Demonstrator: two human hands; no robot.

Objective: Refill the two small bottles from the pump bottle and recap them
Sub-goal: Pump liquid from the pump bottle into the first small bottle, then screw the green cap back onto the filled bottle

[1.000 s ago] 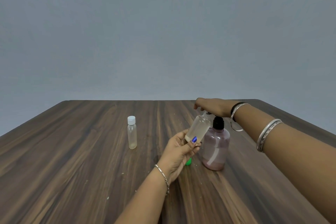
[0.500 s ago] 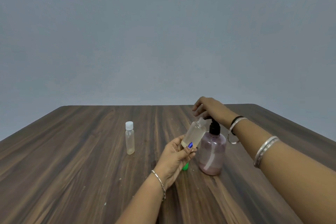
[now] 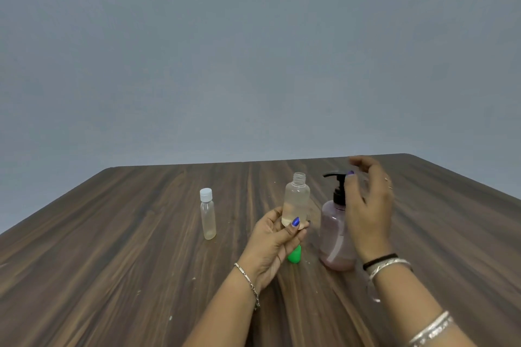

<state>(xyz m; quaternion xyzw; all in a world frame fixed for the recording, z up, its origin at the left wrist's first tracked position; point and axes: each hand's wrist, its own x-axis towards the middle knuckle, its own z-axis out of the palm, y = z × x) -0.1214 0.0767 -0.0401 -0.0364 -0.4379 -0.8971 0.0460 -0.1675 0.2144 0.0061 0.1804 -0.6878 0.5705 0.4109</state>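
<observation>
One desk (image 3: 112,248) lies under everything, dark wood grain in long streaks, its far corners rounded; behind it stands one plain grey wall (image 3: 253,51). My two arms reach in from below; the right wears silver bangles (image 3: 431,329) and a black band (image 3: 379,259), the left a thin chain bracelet (image 3: 249,284). There are three bottles; one pump bottle (image 3: 334,236), round-shouldered, tinted clear plastic with a black pump head, stands on the desk right of centre with a pinkish layer at its bottom. My right hand (image 3: 369,205) hovers just beside the pump head, its fingers relaxed and spread, grasping nothing. My left hand (image 3: 275,242) holds one small bottle (image 3: 296,201), clear, cylindrical, uncapped, upright above the desk just left of the pump bottle, thumb and fingers curled round its base. The second small bottle (image 3: 208,215), clear with a white cap, stands alone further left. One green cap (image 3: 294,255) sits on the desk, partly hidden behind my left hand.
</observation>
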